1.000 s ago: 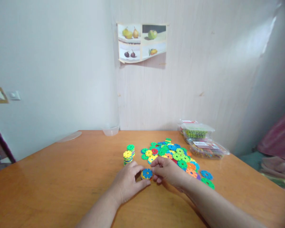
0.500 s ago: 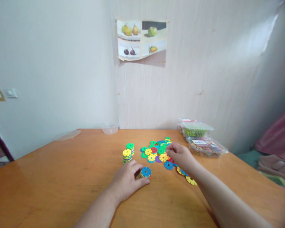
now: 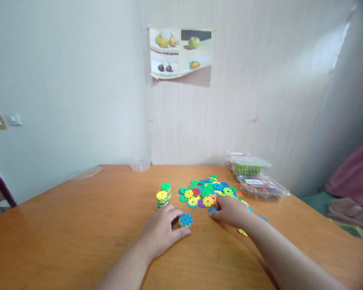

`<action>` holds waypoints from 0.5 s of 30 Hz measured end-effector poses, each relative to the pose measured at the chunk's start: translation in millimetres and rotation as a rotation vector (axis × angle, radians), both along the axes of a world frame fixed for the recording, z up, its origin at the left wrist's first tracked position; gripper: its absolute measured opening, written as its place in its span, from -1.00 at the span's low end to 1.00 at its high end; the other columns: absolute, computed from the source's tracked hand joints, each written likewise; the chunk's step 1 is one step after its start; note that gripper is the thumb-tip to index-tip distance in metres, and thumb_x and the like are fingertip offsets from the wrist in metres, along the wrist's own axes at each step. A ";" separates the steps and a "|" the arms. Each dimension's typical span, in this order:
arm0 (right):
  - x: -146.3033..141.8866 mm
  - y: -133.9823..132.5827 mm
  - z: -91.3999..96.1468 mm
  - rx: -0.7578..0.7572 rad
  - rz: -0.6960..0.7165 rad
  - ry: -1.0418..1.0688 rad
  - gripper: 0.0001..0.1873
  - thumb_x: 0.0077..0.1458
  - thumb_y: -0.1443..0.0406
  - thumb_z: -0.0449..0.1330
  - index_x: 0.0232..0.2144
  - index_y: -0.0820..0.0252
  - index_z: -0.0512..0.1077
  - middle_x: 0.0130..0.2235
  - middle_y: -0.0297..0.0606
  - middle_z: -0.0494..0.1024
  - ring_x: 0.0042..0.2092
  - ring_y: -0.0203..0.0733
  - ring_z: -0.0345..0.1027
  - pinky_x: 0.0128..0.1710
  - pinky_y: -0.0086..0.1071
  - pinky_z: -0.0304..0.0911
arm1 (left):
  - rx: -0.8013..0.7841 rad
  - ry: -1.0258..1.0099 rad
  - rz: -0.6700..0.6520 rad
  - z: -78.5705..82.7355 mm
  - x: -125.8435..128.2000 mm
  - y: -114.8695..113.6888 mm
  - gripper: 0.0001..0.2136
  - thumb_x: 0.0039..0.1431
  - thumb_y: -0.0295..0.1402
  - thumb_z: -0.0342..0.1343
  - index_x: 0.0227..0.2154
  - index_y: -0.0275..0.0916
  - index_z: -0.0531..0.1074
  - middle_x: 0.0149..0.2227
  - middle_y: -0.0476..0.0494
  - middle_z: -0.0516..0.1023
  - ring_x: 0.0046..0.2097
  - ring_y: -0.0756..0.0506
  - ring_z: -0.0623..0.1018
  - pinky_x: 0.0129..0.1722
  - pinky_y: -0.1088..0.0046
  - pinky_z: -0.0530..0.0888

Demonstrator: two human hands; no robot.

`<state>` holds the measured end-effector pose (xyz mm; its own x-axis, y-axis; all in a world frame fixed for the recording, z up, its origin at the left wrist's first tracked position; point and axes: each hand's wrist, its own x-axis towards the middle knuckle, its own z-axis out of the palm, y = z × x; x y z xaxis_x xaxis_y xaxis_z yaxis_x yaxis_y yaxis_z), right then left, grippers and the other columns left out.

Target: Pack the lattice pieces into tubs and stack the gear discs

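My left hand (image 3: 162,227) curls around a short stack of notched plastic discs (image 3: 186,220), a blue one on top, with thumb in front and fingers behind. Just beyond it stand two taller stacks, one topped by a yellow disc (image 3: 161,195), the other by a green disc (image 3: 165,186). At the near edge of a loose pile of coloured discs (image 3: 207,189), my right hand (image 3: 231,210) has its thumb and fingers closed on a blue disc (image 3: 212,210), which is partly hidden under the hand.
Clear lidded boxes of small coloured pieces (image 3: 261,188) stand at the back right of the wooden table (image 3: 78,233). A clear plastic tub (image 3: 140,164) and a flat translucent lid (image 3: 87,172) lie along the back left. Fruit pictures (image 3: 180,52) hang on the wall.
My right hand has moved down and nearer, from over the middle of the pile to the blue disc at its near edge. My left hand stays at the short stack.
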<state>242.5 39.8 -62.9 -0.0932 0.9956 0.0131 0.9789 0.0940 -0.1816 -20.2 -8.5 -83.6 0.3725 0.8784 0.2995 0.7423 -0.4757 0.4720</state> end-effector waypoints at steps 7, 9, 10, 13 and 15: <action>-3.9 -2.6 3.9 -0.007 -0.011 -0.006 -0.67 -0.01 0.02 0.21 -0.33 0.13 0.48 -0.27 -0.13 0.60 -0.24 -0.04 0.45 -0.43 -0.37 0.01 | 0.005 -0.009 -0.002 0.8 1.2 -0.4 -0.72 0.07 -0.06 0.22 -0.26 -0.12 0.54 -0.31 -0.06 0.42 -0.22 -0.10 0.43 -0.29 0.45 0.30; -5.3 -4.1 4.1 0.001 -0.020 -0.004 -0.66 -0.01 0.02 0.21 -0.32 0.14 0.49 -0.27 -0.12 0.59 -0.24 -0.03 0.45 -0.43 -0.37 0.01 | 0.000 -0.012 0.001 1.0 1.2 -0.4 -0.73 0.07 -0.06 0.22 -0.27 -0.12 0.53 -0.30 -0.06 0.43 -0.22 -0.10 0.43 -0.29 0.45 0.29; -6.3 -4.8 3.5 -0.003 -0.018 0.004 -0.66 -0.01 0.02 0.21 -0.32 0.14 0.49 -0.27 -0.12 0.59 -0.24 -0.04 0.44 -0.43 -0.37 0.00 | -0.004 -0.009 0.003 1.4 1.2 -0.4 -0.73 0.07 -0.06 0.22 -0.27 -0.12 0.53 -0.29 -0.06 0.43 -0.22 -0.10 0.43 -0.29 0.45 0.29; -10.1 -5.3 -0.7 -0.028 0.011 0.058 -0.67 -0.03 0.02 0.22 -0.34 0.14 0.48 -0.28 -0.17 0.59 -0.28 -0.08 0.43 -0.45 -0.37 -0.02 | -0.012 0.009 0.002 3.3 1.1 -0.9 -0.72 0.09 -0.06 0.20 -0.25 -0.12 0.53 -0.28 -0.07 0.44 -0.21 -0.11 0.44 -0.28 0.44 0.30; -12.3 -4.9 -4.7 -0.041 0.030 0.107 -0.67 -0.05 0.03 0.24 -0.34 0.13 0.47 -0.30 -0.21 0.59 -0.30 -0.11 0.41 -0.45 -0.38 -0.02 | -0.015 0.014 -0.003 4.3 1.0 -1.2 -0.73 0.10 -0.06 0.19 -0.24 -0.12 0.54 -0.28 -0.08 0.44 -0.20 -0.11 0.44 -0.27 0.44 0.31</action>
<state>230.2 34.9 -67.7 -0.1227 0.9923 -0.0158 0.9506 0.1129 -0.2892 -19.2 -9.7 -79.3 0.3791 0.8818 0.2807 0.7477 -0.4706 0.4685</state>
